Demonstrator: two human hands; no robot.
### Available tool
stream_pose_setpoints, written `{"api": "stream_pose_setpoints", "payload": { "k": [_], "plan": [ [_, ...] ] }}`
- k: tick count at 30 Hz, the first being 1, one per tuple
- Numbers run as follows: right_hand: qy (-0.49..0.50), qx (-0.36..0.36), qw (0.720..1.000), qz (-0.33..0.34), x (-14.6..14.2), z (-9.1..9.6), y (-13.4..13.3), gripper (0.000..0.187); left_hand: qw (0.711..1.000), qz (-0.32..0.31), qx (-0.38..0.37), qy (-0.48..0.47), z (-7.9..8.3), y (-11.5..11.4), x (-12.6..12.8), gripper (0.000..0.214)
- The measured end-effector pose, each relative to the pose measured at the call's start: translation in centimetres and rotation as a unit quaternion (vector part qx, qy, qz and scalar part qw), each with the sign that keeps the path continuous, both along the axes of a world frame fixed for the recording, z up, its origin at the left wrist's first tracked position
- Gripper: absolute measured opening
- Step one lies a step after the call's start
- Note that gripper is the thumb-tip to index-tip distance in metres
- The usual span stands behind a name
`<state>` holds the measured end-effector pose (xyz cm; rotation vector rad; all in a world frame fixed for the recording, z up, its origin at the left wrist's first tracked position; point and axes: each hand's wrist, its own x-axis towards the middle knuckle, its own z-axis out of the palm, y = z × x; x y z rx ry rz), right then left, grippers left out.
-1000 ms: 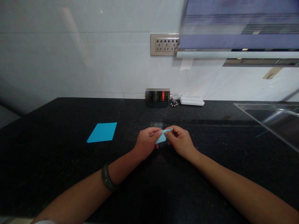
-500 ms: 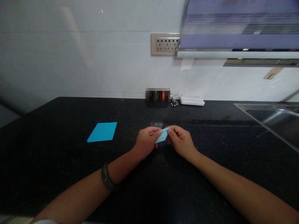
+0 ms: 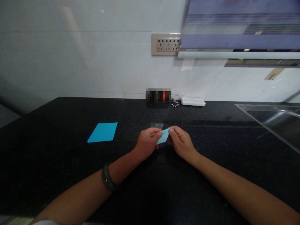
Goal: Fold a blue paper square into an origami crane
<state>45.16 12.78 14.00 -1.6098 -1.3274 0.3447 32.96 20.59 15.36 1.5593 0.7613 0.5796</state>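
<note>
A small piece of folded light-blue paper [image 3: 163, 137] is held up between my two hands over the black countertop [image 3: 150, 193]. My left hand [image 3: 148, 141] pinches its left side, with the thumb on top. At the paper's upper right corner, my right hand [image 3: 181, 140] grips it between thumb and fingers. A crease line runs across the visible face. The fingers behind the paper are mostly hidden. To the left, a brighter blue sheet or stack of paper [image 3: 103, 132] lies flat on the counter.
Against the tiled wall stand a pixelated dark box [image 3: 158, 95], a small beaded item [image 3: 174, 103] and a white flat case [image 3: 192, 101]. A metal sink [image 3: 276, 117] is set into the counter at right. Above are a socket panel [image 3: 154, 44] and a purple blind [image 3: 234, 18].
Both hands keep their hold on the folded paper. The paper has tilted very slightly, so a little more of its creased face shows; my right thumb has shifted a touch.
</note>
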Motion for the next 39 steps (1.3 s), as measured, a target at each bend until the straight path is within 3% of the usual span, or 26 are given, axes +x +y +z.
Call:
{"api": "stream_pose_setpoints", "payload": {
  "k": [5, 11, 25, 39],
  "plan": [
    [-0.034, 0.003, 0.999, -0.017, 0.0, 0.2, 0.0, 0.027, 1.0, -0.006, 0.009, 0.004, -0.1, 0.1, 0.0, 0.022],
    [-0.008, 0.013, 0.999, -0.045, 0.0, 0.2, 0.1, 0.018, 1.0, -0.006, 0.004, 0.002, -0.4, 0.1, 0.0, 0.022],
    [-0.019, 0.013, 0.999, -0.043, 0.2, 0.3, 0.0, 0.022, 1.0, -0.001, 0.0, 0.005, -0.1, 0.0, 0.0, 0.02],
    [0.153, -0.022, 0.988, 0.013, -0.3, -0.6, 0.7, 0.018, 1.0, -0.013, 0.006, 0.0, -0.6, 0.0, 0.1, 0.021]
  ]
}}
